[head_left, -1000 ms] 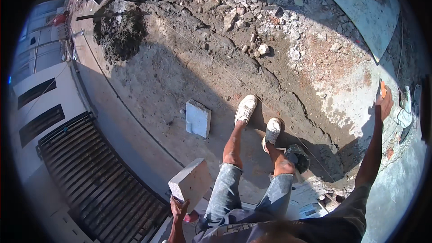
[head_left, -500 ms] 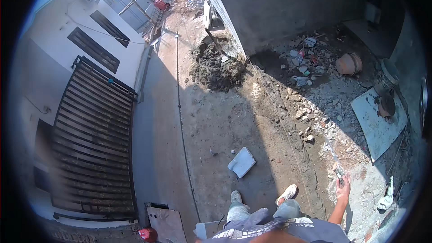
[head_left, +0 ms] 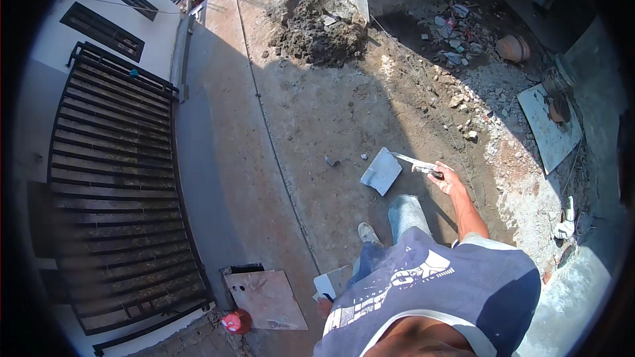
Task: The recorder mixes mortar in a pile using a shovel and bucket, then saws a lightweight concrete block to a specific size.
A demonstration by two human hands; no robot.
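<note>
In front of me, my right hand (head_left: 447, 178) is closed around a small tool (head_left: 427, 170) with a dark part and a pale body; its exact kind does not show. A narrow pale strip (head_left: 407, 158) runs from it toward a white square slab (head_left: 381, 172) on the ground, overlapping the slab's corner in view. At my left side, a small part of my left hand (head_left: 324, 307) shows by a pale board (head_left: 333, 283). Its fingers are hidden, so I cannot tell whether it grips the board.
A black barred gate (head_left: 119, 192) lies left. Beyond the slab, a shovel stands in a dark mortar heap (head_left: 317, 30). Rubble (head_left: 456, 33), a terracotta pot (head_left: 512, 48) and a stained panel (head_left: 550, 135) are right. A pinkish board (head_left: 268, 301) and red object (head_left: 237, 321) sit lower left.
The view has tipped downward, showing more of my torso. My right hand has moved leftward with its tool, from above the rubble strip to beside the slab. Part of my left hand has come into view.
</note>
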